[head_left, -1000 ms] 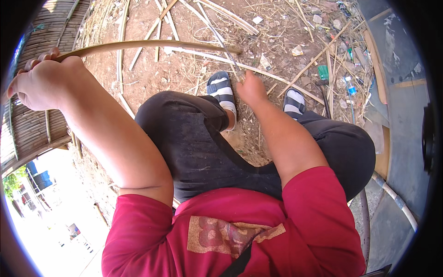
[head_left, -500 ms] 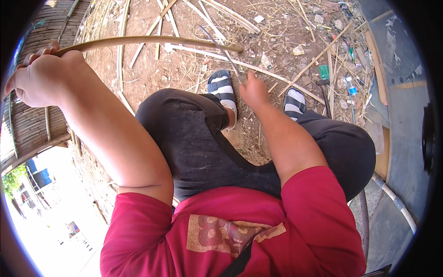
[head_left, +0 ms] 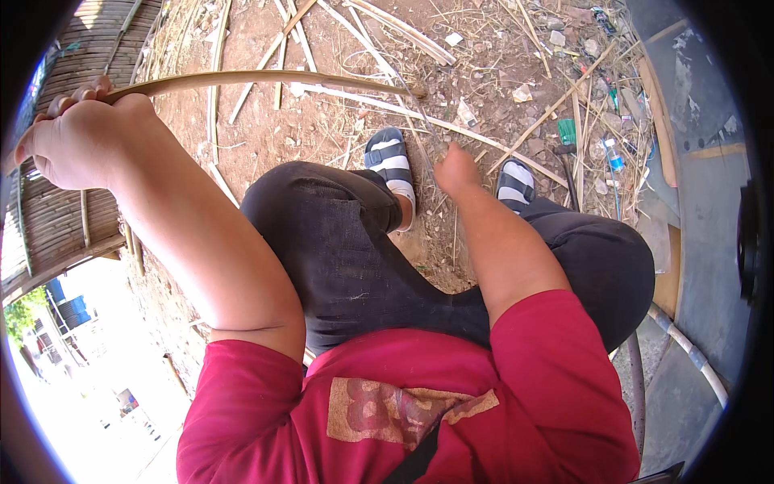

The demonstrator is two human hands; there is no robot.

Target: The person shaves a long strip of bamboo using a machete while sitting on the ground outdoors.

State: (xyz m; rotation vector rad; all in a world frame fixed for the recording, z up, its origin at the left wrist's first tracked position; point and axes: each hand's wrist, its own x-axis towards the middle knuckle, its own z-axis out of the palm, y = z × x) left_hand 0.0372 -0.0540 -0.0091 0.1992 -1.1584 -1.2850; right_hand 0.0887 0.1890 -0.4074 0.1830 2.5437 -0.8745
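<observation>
My left hand, raised at the far left, is closed round one end of a long bamboo strip. The strip bows slightly and reaches across to the right, its free end above the ground past my left foot. Between my knees, my right hand is closed on a knife, whose handle is hidden in the fist. The narrow blade points up and left, close to the strip's free end; whether they touch I cannot tell.
Loose bamboo strips lie scattered on the dirt ground ahead. A woven bamboo panel stands at the left, a grey sheet at the right. Near the right foot are a plastic bottle and other litter. My sandalled feet flank the work.
My right hand and the knife have moved a little down and right, toward me. The bamboo strip's free end has dropped slightly, while my left hand keeps its hold.
</observation>
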